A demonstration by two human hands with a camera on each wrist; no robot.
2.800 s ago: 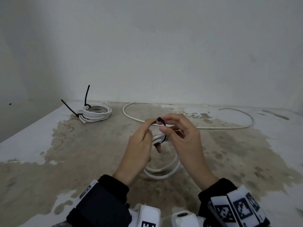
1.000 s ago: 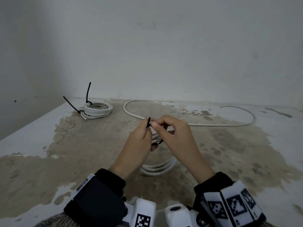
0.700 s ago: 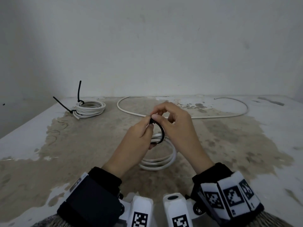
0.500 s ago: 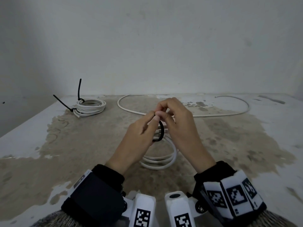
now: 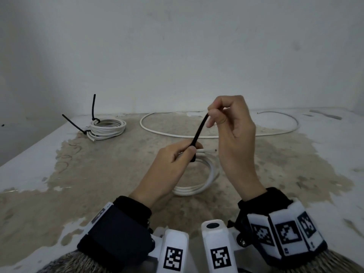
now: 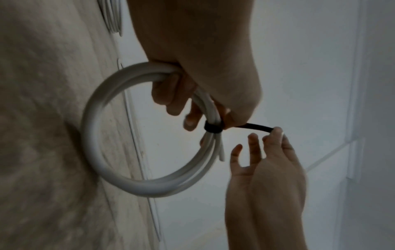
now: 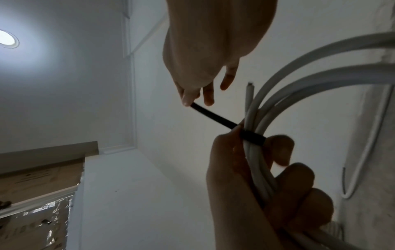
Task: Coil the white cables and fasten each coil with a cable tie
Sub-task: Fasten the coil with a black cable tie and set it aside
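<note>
1. The left hand (image 5: 173, 162) sits at the centre of the head view, fingers curled round one side of a white cable coil (image 5: 199, 186) and holding it above the counter (image 5: 98, 174).
2. In the left wrist view the coil (image 6: 111, 135) hangs as a ring of several turns below that hand (image 6: 192, 67), with one cut cable end poking out just past the tie.
3. A black cable tie (image 5: 199, 133) is cinched round the bundled turns right at the left thumb; its band (image 6: 212, 129) shows as a tight dark wrap across the cables.
4. The tie's free tail runs up and to the right from the coil to the right hand (image 5: 234, 131), which pinches the tip between thumb and forefinger; its other fingers are loosely spread.
5. In the right wrist view the tail (image 7: 213, 116) is stretched straight between the right hand (image 7: 205, 59) at the top of the frame and the left hand (image 7: 256, 186) at the lower right.
6. At the upper left of the head view a finished cable coil (image 5: 107, 129) lies flat on the counter with two black ties (image 5: 93, 107) sticking up from it.
7. A loose white cable (image 5: 216, 135) lies in a wide arc across the counter behind the hands, near the wall (image 5: 177, 56).
</note>
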